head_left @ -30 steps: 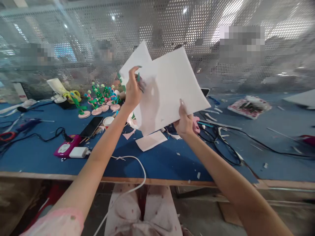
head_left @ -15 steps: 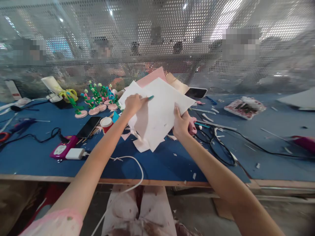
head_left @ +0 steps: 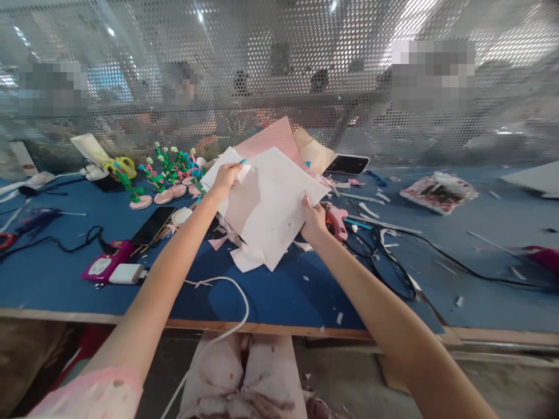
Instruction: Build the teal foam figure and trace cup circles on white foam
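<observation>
White sheets of paper (head_left: 279,198) are held up over the bench, tilted toward me. My left hand (head_left: 225,181) is closed on the paper at its upper left, with a teal spot at a fingertip. My right hand (head_left: 313,218) grips the right edge, thumb on top and fingers hidden underneath. Behind the white paper stand a pink sheet (head_left: 282,138) and a beige sheet (head_left: 313,149). A pink glue gun (head_left: 338,223) lies just right of my right hand. Scraps of white paper (head_left: 247,258) show below the sheets.
Small craft plants (head_left: 163,196) on round pink bases stand at left. Nearby lie a dark phone (head_left: 152,227), a purple power socket (head_left: 107,265) and a white cable (head_left: 236,283). Right are black cords (head_left: 388,273) and a patterned tray (head_left: 439,194). A perforated screen (head_left: 279,64) stands behind.
My left hand has drawn back to the left across the paper. The white sheets and my right hand have shifted slightly left, and more of the pink sheet shows.
</observation>
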The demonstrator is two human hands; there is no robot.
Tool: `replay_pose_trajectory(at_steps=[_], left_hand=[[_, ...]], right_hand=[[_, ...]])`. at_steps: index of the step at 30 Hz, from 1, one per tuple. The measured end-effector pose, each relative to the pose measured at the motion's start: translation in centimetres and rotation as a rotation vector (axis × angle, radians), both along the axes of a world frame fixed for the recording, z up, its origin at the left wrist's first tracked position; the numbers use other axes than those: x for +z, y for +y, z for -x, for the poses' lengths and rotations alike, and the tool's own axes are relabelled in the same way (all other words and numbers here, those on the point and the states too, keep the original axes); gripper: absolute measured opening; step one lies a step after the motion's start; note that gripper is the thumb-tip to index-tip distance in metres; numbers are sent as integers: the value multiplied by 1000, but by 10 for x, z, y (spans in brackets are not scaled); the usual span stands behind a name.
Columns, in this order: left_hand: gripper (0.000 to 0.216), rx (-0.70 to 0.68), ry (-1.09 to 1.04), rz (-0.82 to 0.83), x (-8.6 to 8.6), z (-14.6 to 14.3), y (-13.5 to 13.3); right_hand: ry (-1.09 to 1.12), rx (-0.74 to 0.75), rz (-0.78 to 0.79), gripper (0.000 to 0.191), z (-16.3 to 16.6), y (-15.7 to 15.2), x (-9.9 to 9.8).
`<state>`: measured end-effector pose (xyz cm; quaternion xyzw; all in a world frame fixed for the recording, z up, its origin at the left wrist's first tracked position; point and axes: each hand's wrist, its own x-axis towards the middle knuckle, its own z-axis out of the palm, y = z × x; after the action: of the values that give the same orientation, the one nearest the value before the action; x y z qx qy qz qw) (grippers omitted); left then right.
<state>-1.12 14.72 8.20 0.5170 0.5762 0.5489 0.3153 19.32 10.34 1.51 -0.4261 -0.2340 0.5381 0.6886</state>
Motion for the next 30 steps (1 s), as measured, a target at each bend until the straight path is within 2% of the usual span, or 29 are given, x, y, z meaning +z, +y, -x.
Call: replay_pose_trajectory(at_steps=[5,10,15,19,22,25,30], left_hand=[[16,-32,-339,-52,2,4,3],[7,-30,-669,-36,2,11,11],[31,-138,-997,-81,13,20,7],[36,-232,-1081,-232,18,27,-1],[42,-260,-1132,-277,20,31,-7],[45,-251,-1146,-238,24,31,-10],[39,-221,-1055,-128,30,30,-11]], right_hand=[[46,35,-9,15,1,-1,1],[55,39,18,12,0,-1,2],[107,-32,90,6,6,-5,8],[162,-6,106,7,11,-11,11],[175,2,124,8,13,-13,11],[148,-16,95,7,14,-16,10],[39,-38,-35,9,16,-19,11]])
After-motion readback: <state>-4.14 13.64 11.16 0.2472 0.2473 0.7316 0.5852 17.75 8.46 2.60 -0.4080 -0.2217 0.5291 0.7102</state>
